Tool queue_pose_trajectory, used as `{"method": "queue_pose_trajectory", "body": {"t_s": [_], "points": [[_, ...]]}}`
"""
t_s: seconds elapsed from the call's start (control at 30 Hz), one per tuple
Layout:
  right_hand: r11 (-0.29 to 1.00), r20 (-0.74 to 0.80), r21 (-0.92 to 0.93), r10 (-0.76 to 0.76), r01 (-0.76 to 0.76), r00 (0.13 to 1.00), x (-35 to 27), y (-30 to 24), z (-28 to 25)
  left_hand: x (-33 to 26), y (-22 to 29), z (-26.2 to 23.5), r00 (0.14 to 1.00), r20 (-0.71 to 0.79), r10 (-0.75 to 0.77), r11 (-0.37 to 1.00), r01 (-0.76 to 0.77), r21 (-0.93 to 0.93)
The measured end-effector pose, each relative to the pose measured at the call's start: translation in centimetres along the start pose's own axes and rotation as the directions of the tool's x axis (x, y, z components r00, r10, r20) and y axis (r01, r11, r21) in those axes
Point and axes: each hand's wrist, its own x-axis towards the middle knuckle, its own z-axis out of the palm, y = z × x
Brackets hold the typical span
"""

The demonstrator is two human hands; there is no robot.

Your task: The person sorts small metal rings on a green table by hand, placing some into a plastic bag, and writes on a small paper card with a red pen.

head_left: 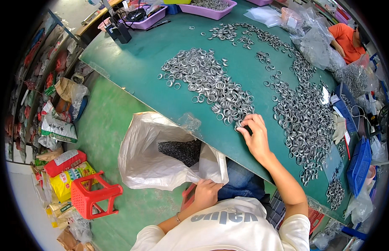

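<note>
Silver metal rings [211, 83] heaped; right hand [255, 136] touching

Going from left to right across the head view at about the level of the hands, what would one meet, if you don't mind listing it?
Red plastic stool → white sack → left hand → right hand → long band of metal rings → blue basket.

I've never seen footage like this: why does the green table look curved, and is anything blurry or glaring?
Head view: the fisheye lens bends the green table edge and blackens the corners; light is even and soft, with small glints on the metal rings; the right hand and left hand look sharp, the rim softer.
</note>
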Motion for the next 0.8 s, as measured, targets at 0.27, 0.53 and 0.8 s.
{"method": "queue_pose_trajectory", "body": {"t_s": [0.27,0.53,0.8], "points": [[0.964,0.150,0.148,-0.244,0.222,0.958,-2.4,-7.5,2.0,0.4,0.5,-0.5,0.999,0.020,-0.035,0.999,0.035,-0.010],[0.945,0.066,-0.303,-0.103,0.119,0.992,-1.1,-3.4,0.2,-0.2,0.0,0.0,1.000,-0.003,-0.008,1.000,0.008,0.002],[0.968,-0.054,-0.225,-0.126,0.111,0.990,-0.8,-1.0,0.0,-0.2,-0.1,0.0,1.000,0.002,0.014,1.000,-0.014,0.014]]}}
